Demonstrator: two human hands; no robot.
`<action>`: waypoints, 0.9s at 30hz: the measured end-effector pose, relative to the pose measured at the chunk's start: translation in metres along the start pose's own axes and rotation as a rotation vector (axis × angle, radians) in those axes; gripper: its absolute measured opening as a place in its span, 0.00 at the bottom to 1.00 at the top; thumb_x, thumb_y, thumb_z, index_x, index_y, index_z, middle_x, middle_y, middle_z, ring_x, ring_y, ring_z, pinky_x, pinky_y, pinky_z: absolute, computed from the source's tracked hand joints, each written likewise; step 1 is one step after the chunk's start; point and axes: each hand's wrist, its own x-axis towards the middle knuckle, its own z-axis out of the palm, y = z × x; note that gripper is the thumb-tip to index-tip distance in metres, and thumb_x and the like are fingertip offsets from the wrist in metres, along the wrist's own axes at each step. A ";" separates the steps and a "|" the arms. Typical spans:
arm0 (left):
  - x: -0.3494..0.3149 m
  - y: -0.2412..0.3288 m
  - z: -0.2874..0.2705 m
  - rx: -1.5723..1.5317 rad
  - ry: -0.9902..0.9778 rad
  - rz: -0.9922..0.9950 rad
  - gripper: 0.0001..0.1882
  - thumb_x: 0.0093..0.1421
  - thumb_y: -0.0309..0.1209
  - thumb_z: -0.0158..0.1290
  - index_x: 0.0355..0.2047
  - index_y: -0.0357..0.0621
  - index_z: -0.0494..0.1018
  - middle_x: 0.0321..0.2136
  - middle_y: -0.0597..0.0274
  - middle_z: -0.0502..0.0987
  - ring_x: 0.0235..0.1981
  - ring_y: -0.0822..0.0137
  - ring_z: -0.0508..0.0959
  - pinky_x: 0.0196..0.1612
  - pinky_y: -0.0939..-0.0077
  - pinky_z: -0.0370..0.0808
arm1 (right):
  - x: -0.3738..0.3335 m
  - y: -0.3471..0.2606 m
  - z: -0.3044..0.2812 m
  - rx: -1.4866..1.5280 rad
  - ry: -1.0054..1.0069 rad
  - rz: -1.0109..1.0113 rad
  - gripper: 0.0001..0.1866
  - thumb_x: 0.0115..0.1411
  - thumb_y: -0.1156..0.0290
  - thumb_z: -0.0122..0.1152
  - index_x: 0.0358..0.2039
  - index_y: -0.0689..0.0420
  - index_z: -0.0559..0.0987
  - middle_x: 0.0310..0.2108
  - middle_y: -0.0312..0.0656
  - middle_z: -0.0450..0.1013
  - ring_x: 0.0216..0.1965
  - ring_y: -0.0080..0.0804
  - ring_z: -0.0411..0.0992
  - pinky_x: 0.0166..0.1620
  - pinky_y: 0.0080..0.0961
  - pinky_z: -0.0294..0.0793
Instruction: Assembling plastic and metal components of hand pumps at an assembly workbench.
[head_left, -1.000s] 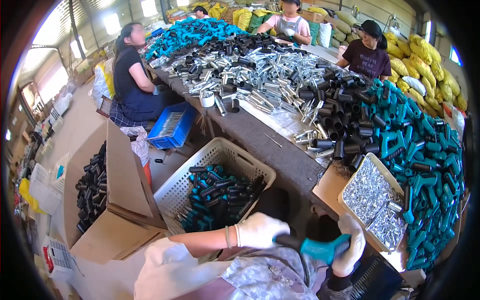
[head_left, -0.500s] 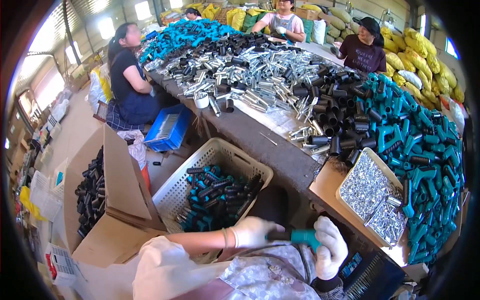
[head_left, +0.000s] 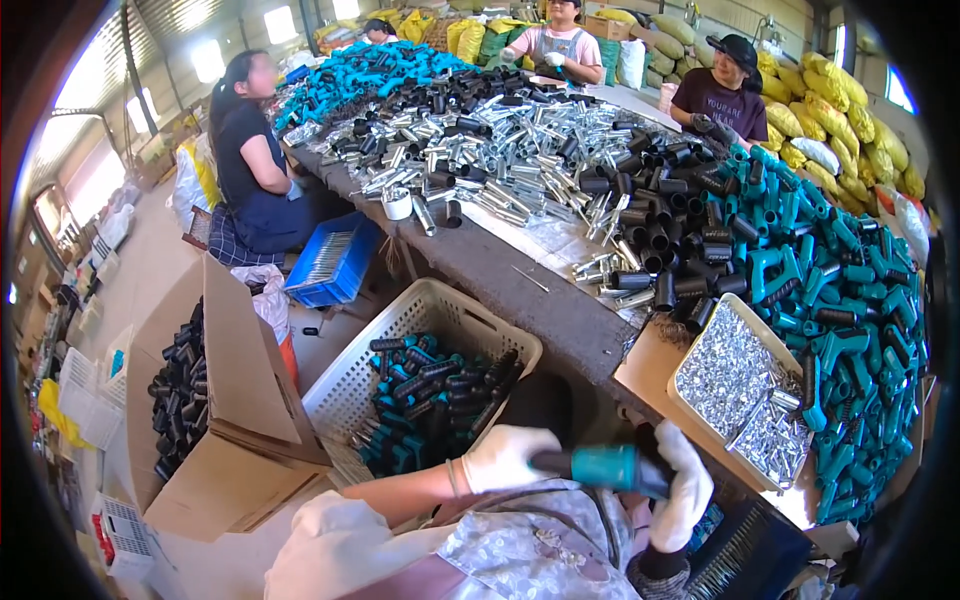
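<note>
Tool, dark right end visible again, in left hand's clenched fingers, right hand's grip unclear.

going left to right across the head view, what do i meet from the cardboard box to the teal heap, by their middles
Cardboard box, cream basket, left hand, teal-and-black part, right hand, tray of small metal pieces, heap of teal parts.

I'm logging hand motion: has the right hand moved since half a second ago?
Yes. Judged against the cream tray of small metal parts, the right hand has shifted rightward, closer to the tray.
</note>
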 end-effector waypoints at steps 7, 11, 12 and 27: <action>-0.007 0.006 0.004 0.292 -0.220 0.201 0.14 0.57 0.44 0.61 0.40 0.54 0.81 0.29 0.55 0.81 0.31 0.52 0.83 0.36 0.61 0.80 | 0.024 -0.001 -0.016 -0.053 -0.167 0.060 0.31 0.69 0.48 0.50 0.36 0.69 0.82 0.46 0.56 0.80 0.56 0.51 0.75 0.65 0.48 0.65; 0.010 0.003 0.004 0.004 -0.174 -0.405 0.22 0.56 0.41 0.65 0.50 0.49 0.79 0.36 0.50 0.83 0.38 0.57 0.84 0.44 0.64 0.79 | -0.006 0.003 0.021 -0.033 -0.052 -0.218 0.12 0.62 0.65 0.60 0.35 0.63 0.80 0.45 0.53 0.78 0.50 0.50 0.76 0.62 0.50 0.67; 0.000 0.002 0.010 -0.089 -0.206 -0.345 0.24 0.56 0.41 0.64 0.51 0.46 0.78 0.36 0.46 0.83 0.39 0.50 0.83 0.44 0.61 0.78 | 0.001 -0.008 0.022 -0.143 -0.189 -0.327 0.11 0.53 0.70 0.64 0.35 0.61 0.80 0.41 0.50 0.78 0.43 0.49 0.77 0.58 0.50 0.71; 0.044 0.034 -0.005 0.765 -0.360 0.512 0.05 0.56 0.34 0.54 0.33 0.51 0.74 0.26 0.63 0.75 0.27 0.63 0.80 0.29 0.66 0.77 | 0.014 0.078 -0.015 0.001 -0.789 0.400 0.27 0.72 0.49 0.51 0.51 0.64 0.79 0.41 0.44 0.81 0.42 0.36 0.79 0.47 0.31 0.79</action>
